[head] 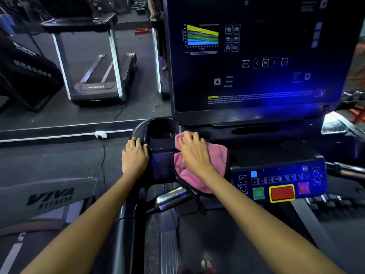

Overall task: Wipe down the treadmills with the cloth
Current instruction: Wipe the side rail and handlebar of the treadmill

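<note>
Right hand (194, 153) presses, fingers spread, on the pink microfibre cloth (216, 154) at the left end of the black treadmill console (272, 155). Left hand (135, 155) rests flat on the console's left corner. Best sweep with even pressure and go lightly over the coloured button panel (276, 184).

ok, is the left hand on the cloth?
No, the left hand rests bare on the console edge by the cup holder; the cloth lies under the right hand.

The right hand (194, 153) lies flat on the pink cloth (217, 155) on the treadmill (266, 155). The left hand (134, 155) rests at the cloth's 9 o'clock. The screen (256, 56) is at 12 o'clock, the buttons (280, 184) at 4.
</note>
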